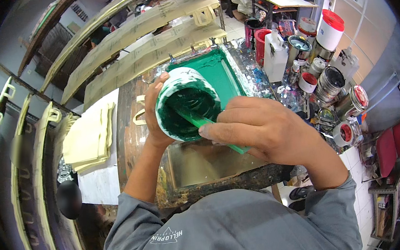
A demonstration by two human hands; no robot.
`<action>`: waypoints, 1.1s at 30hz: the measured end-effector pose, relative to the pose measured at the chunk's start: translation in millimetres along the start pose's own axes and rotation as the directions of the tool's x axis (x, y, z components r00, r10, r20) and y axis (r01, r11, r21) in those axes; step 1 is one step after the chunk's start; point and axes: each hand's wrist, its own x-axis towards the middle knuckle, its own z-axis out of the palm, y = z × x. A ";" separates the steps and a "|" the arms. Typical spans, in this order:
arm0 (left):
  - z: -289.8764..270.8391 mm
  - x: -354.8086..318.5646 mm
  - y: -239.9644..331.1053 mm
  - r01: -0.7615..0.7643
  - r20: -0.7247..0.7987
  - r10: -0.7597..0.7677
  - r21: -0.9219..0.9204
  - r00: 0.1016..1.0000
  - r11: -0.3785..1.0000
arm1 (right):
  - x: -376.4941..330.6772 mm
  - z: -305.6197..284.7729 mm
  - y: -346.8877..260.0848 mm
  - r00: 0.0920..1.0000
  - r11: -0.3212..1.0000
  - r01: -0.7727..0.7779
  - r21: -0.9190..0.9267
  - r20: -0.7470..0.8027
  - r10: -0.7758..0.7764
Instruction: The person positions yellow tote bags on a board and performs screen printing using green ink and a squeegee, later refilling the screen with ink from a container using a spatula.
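Note:
My left hand [156, 110] is wrapped round the left side of a white plastic tub [187, 77], which is tilted so its mouth faces me. Dark green ink [185, 95] coats the inside, and white smears cover the outer rim. In my right hand [264, 129], closed with thumb and fingers pinched, is a translucent green plastic spatula [192, 118] whose far end reaches into the tub. Just beyond the tub lies a printing screen [228, 77] spread with bright green ink, partly hidden by the tub and my hands.
Cans, jars and a white jerrycan [275, 57] crowd the ink-stained table's right side. A stack of pale yellow bags [89, 137] lies at the left. Long racks [151, 58] holding yellow bags stand behind and left. Near me, a glassy panel [208, 164] lies at the table edge.

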 end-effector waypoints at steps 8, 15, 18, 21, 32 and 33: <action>-12.9 24.3 17.9 -0.036 0.133 0.018 0.134 0.991 0.990 | -1.5 -6.8 -2.9 0.998 0.970 0.056 -0.235 0.011 -0.055; -23.3 26.6 11.1 -0.088 0.161 0.052 0.225 0.986 0.970 | -4.8 8.6 4.7 0.998 0.991 0.055 -0.123 0.014 -0.054; -26.7 29.7 13.3 -0.065 0.175 0.019 0.257 0.984 0.964 | -1.2 9.8 5.4 0.999 0.983 0.047 -0.179 -0.010 -0.050; -29.7 26.4 5.7 -0.040 0.190 -0.006 0.235 0.982 0.971 | -4.1 15.8 4.2 1.000 0.993 0.016 -0.116 0.005 -0.016; -31.4 32.6 13.0 -0.017 0.227 -0.060 0.319 0.972 0.948 | -15.1 42.5 37.8 0.990 0.962 0.005 -0.273 -0.135 -0.044; -31.3 28.8 6.8 -0.016 0.205 -0.051 0.313 0.978 0.950 | -18.8 47.9 37.9 0.986 0.969 -0.048 -0.241 -0.166 0.007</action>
